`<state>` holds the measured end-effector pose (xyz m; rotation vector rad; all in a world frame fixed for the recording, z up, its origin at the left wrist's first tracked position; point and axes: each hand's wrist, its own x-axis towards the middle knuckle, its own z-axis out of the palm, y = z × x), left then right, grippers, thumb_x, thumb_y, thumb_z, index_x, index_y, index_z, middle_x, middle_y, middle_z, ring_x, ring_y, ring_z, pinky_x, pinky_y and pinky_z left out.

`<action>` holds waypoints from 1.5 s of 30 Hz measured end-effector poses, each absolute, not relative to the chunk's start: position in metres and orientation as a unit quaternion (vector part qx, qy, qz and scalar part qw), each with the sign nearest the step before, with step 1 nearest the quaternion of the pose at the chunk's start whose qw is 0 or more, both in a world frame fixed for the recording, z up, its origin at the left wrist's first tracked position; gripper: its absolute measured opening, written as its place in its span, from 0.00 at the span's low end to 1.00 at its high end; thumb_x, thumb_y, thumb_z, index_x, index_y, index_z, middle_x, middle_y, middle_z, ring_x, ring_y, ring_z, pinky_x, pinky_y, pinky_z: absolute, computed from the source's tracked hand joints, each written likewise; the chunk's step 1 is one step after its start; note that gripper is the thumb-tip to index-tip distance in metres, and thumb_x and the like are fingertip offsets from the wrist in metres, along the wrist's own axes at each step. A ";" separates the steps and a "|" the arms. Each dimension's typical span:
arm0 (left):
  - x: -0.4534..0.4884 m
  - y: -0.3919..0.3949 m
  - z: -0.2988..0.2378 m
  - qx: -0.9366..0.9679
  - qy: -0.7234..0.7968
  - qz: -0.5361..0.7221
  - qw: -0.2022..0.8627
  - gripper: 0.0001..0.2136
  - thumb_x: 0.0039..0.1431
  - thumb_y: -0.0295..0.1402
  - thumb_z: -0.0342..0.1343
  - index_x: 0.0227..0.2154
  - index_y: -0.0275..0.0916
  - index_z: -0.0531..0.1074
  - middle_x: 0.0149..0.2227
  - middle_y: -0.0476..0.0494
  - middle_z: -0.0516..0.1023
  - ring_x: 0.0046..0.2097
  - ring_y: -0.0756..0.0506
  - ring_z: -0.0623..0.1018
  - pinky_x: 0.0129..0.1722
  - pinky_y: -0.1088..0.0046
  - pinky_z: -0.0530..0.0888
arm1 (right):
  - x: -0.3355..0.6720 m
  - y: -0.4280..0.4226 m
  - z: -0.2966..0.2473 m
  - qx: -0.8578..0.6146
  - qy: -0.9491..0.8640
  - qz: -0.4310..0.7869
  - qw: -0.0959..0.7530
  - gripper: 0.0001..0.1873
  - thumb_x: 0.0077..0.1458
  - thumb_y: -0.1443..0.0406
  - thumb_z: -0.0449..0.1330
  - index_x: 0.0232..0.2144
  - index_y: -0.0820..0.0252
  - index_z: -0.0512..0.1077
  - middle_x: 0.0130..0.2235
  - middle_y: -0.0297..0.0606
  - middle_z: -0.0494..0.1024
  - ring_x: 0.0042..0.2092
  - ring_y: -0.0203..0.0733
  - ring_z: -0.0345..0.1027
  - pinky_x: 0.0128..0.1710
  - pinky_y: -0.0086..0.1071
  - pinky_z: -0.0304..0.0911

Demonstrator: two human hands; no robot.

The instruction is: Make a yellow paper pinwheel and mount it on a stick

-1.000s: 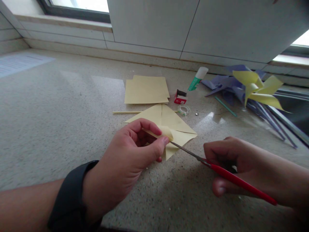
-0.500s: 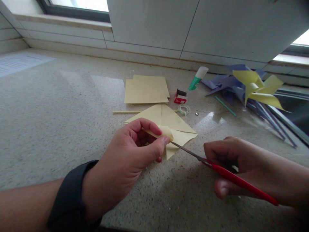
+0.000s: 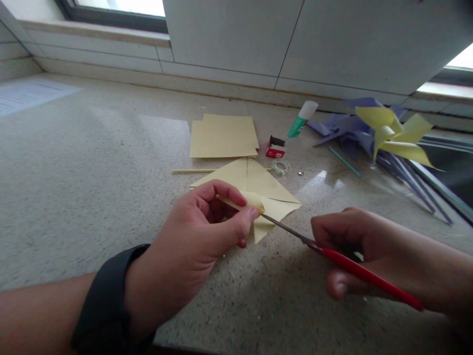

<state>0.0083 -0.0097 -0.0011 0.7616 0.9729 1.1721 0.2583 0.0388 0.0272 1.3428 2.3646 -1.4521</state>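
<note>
My left hand (image 3: 199, 241), with a black band on its wrist, pinches a curled corner of a folded pale yellow paper square (image 3: 266, 190) that lies on the speckled stone counter (image 3: 92, 162). My right hand (image 3: 364, 251) is closed round red-handled scissors (image 3: 354, 268). The thin metal blades point left and reach into the paper right at my left thumb and fingertip. The blade tips are hidden by the paper fold.
Behind the paper lie a stack of yellow sheets (image 3: 223, 135), a thin wooden stick (image 3: 194, 171), a small red box (image 3: 275, 147), a tape ring (image 3: 281, 167), a green glue stick (image 3: 302, 119) and a pin (image 3: 300, 173). Yellow and purple paper pinwheels (image 3: 384, 133) lie at right by a dark sink edge (image 3: 449, 172).
Almost nothing differs: both hands keep their hold, and the scissors have shifted only slightly.
</note>
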 end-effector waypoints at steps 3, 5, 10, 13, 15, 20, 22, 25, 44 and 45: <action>0.008 -0.009 -0.002 0.341 0.430 0.519 0.656 0.08 0.57 0.28 0.67 0.32 0.40 0.72 0.22 0.57 0.74 0.25 0.58 0.71 0.26 0.87 0.68 | 0.259 0.039 0.026 0.438 0.769 -0.464 0.032 0.24 0.46 0.49 0.71 0.22 0.58 0.64 0.23 0.28 0.65 0.25 0.33 0.55 0.22 0.27 0.50; 0.008 -0.009 -0.002 0.342 0.433 0.519 0.653 0.08 0.57 0.28 0.67 0.31 0.40 0.72 0.22 0.57 0.74 0.24 0.58 0.71 0.26 0.87 0.68 | 0.260 0.039 0.025 0.439 0.769 -0.464 0.033 0.24 0.46 0.50 0.72 0.22 0.58 0.64 0.23 0.28 0.65 0.25 0.33 0.55 0.21 0.27 0.49; 0.009 -0.010 -0.001 0.337 0.431 0.519 0.657 0.08 0.56 0.28 0.67 0.31 0.39 0.72 0.22 0.57 0.74 0.24 0.58 0.71 0.26 0.87 0.68 | 0.261 0.039 0.025 0.440 0.766 -0.466 0.036 0.24 0.45 0.50 0.72 0.22 0.58 0.64 0.23 0.27 0.64 0.25 0.33 0.54 0.21 0.27 0.48; 0.009 -0.010 -0.001 0.338 0.432 0.522 0.653 0.08 0.56 0.27 0.67 0.31 0.39 0.72 0.22 0.57 0.74 0.24 0.58 0.71 0.26 0.88 0.68 | 0.260 0.039 0.026 0.442 0.764 -0.467 0.038 0.25 0.46 0.50 0.72 0.21 0.57 0.63 0.23 0.27 0.63 0.25 0.33 0.54 0.21 0.27 0.48; 0.009 -0.010 -0.001 0.337 0.430 0.523 0.654 0.08 0.56 0.27 0.67 0.31 0.39 0.72 0.21 0.57 0.74 0.24 0.58 0.71 0.26 0.88 0.68 | 0.259 0.039 0.026 0.443 0.766 -0.465 0.038 0.25 0.46 0.50 0.72 0.21 0.58 0.63 0.23 0.28 0.63 0.25 0.33 0.54 0.21 0.27 0.48; 0.009 -0.010 -0.001 0.329 0.427 0.524 0.659 0.08 0.55 0.27 0.68 0.31 0.39 0.72 0.21 0.56 0.75 0.24 0.57 0.71 0.26 0.87 0.68 | 0.258 0.039 0.026 0.443 0.771 -0.457 0.038 0.26 0.46 0.49 0.71 0.21 0.58 0.63 0.22 0.28 0.63 0.25 0.33 0.54 0.21 0.26 0.48; 0.009 -0.010 -0.001 0.331 0.426 0.523 0.660 0.08 0.55 0.27 0.68 0.31 0.39 0.72 0.21 0.56 0.75 0.24 0.58 0.71 0.26 0.88 0.68 | 0.259 0.039 0.025 0.444 0.772 -0.453 0.040 0.26 0.46 0.49 0.71 0.21 0.58 0.63 0.22 0.28 0.63 0.24 0.33 0.53 0.21 0.26 0.48; 0.009 -0.010 -0.001 0.332 0.425 0.520 0.662 0.08 0.56 0.27 0.67 0.30 0.39 0.72 0.21 0.57 0.74 0.24 0.58 0.71 0.26 0.87 0.68 | 0.259 0.039 0.025 0.449 0.775 -0.444 0.042 0.26 0.46 0.49 0.71 0.21 0.58 0.63 0.22 0.28 0.63 0.24 0.33 0.53 0.21 0.26 0.48; 0.010 -0.008 0.004 0.290 0.428 0.560 0.647 0.09 0.56 0.28 0.67 0.31 0.37 0.70 0.25 0.58 0.71 0.24 0.59 0.67 0.24 0.88 0.66 | 0.236 0.008 0.006 0.503 0.803 -0.316 -0.039 0.25 0.52 0.44 0.64 0.22 0.56 0.64 0.19 0.30 0.66 0.20 0.34 0.55 0.17 0.27 0.51; 0.010 -0.008 0.004 0.286 0.430 0.560 0.648 0.10 0.56 0.28 0.68 0.32 0.37 0.70 0.25 0.58 0.71 0.24 0.59 0.66 0.25 0.88 0.66 | 0.236 0.008 0.005 0.502 0.804 -0.315 -0.041 0.24 0.53 0.45 0.64 0.22 0.56 0.64 0.19 0.30 0.66 0.20 0.34 0.55 0.17 0.27 0.51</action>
